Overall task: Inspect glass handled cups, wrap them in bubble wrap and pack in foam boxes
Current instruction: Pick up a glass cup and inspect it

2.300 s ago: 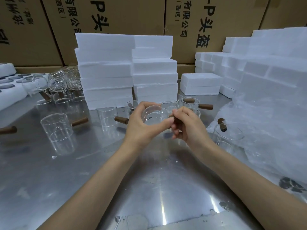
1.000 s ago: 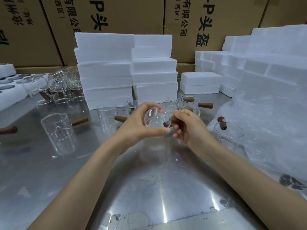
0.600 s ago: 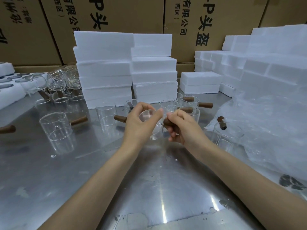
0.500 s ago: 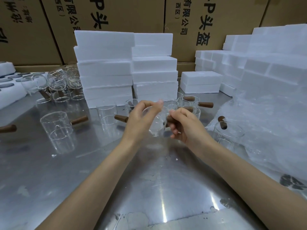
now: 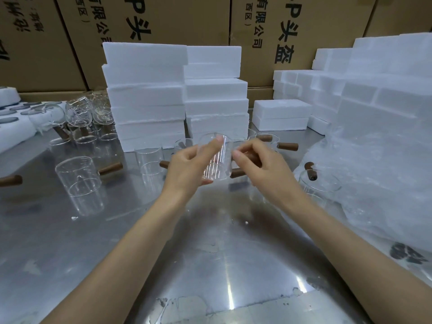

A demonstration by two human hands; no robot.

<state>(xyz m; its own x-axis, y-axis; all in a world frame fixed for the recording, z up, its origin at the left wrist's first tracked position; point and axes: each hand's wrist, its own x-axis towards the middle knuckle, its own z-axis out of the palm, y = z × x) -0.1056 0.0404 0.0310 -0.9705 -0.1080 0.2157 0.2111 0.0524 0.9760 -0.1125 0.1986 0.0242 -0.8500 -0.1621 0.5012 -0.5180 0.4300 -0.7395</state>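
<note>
Above the steel table (image 5: pixel 210 265) I hold a clear glass cup (image 5: pixel 216 160) upright. My left hand (image 5: pixel 187 169) grips its body, thumb under the base and forefinger up at the rim. My right hand (image 5: pixel 264 169) curls around the cup's brown wooden handle (image 5: pixel 237 173), which sticks out to the right; its thumb touches the glass wall. A heap of bubble wrap (image 5: pixel 378 174) lies at the right. White foam boxes (image 5: pixel 145 97) are stacked straight behind the cup.
Several more handled cups stand around: one at the left (image 5: pixel 78 176), one behind my left hand (image 5: pixel 149 160), one by the bubble wrap (image 5: pixel 319 183), a cluster at the back left (image 5: pixel 79 113). More foam boxes (image 5: pixel 350 90) and cardboard cartons (image 5: pixel 163 17) close off the back.
The cup has turned from lying with its mouth toward me to standing upright. My left hand shifted its grip from the rim to base and rim. My right hand stays at the handle.
</note>
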